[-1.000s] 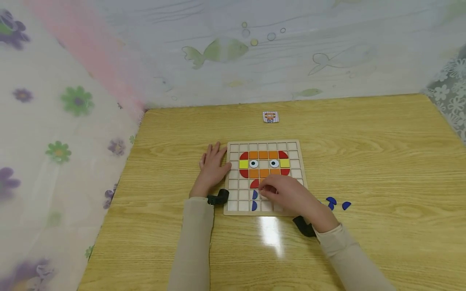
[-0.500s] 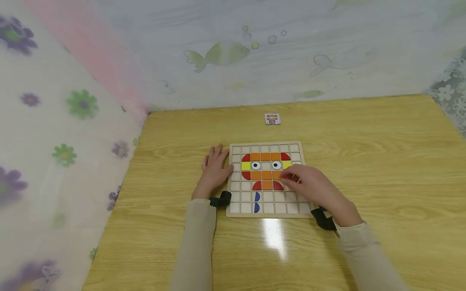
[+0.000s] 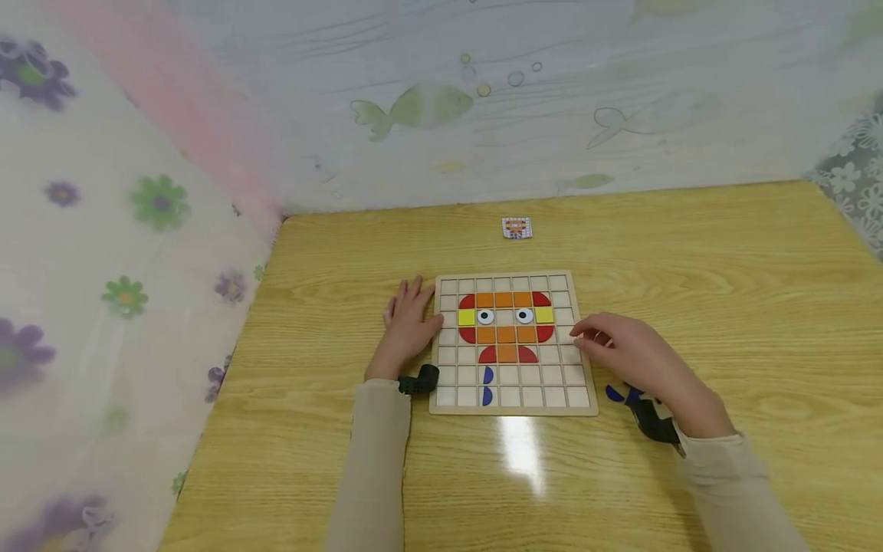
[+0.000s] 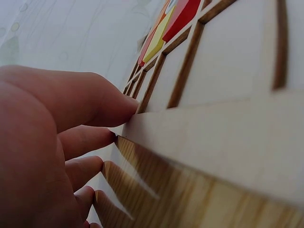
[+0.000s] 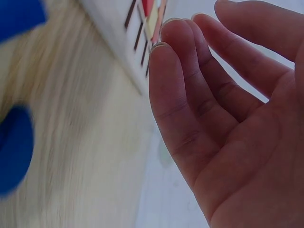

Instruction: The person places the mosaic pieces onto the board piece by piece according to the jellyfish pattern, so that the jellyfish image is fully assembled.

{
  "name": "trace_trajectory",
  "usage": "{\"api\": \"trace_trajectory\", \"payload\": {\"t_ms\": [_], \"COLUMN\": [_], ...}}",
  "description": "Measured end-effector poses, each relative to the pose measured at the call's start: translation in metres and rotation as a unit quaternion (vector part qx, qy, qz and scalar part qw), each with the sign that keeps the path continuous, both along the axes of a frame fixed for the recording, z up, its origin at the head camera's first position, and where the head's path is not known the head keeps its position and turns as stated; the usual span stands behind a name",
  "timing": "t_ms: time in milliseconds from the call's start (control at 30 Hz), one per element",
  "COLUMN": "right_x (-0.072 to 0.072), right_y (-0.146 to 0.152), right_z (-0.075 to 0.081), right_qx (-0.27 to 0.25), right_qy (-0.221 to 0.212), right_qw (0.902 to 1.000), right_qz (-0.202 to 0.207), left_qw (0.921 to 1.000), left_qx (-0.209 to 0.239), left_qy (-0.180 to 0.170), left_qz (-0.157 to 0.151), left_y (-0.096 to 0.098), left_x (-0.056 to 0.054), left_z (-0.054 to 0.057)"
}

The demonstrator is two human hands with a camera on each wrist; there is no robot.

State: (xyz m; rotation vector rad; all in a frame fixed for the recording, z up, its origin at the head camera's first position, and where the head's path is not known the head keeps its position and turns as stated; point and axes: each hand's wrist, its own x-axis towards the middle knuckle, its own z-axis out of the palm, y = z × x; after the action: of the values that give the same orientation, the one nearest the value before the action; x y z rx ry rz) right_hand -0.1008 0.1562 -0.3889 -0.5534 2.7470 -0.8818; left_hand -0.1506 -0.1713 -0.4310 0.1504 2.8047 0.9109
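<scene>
A wooden grid board (image 3: pixel 441 409) lies on the table, bearing a face made of red, orange and yellow tiles with two eye discs (image 3: pixel 524 315). Below the face, two blue half-circle tiles (image 3: pixel 487 375) sit in separate cells, one under the other. My left hand (image 3: pixel 405 330) rests by the board's left edge, fingers spread on the table, thumb touching the rim (image 4: pixel 156 128). Just over the right edge of the board hovers my right hand (image 3: pixel 635 353); the right wrist view shows its fingers loosely bent and nothing held. Loose blue half-circles (image 3: pixel 613 393) lie beneath it, partly hidden by the wrist camera.
A small picture card (image 3: pixel 516 228) of a similar tile face lies behind the board. The wood-grain table (image 3: pixel 724 268) meets a fish-patterned curtain (image 3: pixel 428 138) at the back, with a flowered one (image 3: pixel 124 245) on the left. Black wrist cameras (image 3: pixel 421 379) sit beside both wrists.
My right hand has drawn back to the right, from over the blue tiles to the board's right edge, uncovering the lower face. My left hand keeps its place at the board.
</scene>
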Motion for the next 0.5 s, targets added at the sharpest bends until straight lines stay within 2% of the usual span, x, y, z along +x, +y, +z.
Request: {"api": "trace_trajectory", "payload": {"t_ms": [500], "right_x": [0.018], "right_y": [0.044], "right_z": [-0.004], "right_qx": [0.026], "right_qy": [0.006], "right_qw": [0.9993], "right_qz": [-0.025], "left_qw": [1.0000], "left_qx": [0.003], "left_qy": [0.005], "left_qz": [0.001], "left_y": [0.000], "left_x": [0.000], "left_z": [-0.002]}}
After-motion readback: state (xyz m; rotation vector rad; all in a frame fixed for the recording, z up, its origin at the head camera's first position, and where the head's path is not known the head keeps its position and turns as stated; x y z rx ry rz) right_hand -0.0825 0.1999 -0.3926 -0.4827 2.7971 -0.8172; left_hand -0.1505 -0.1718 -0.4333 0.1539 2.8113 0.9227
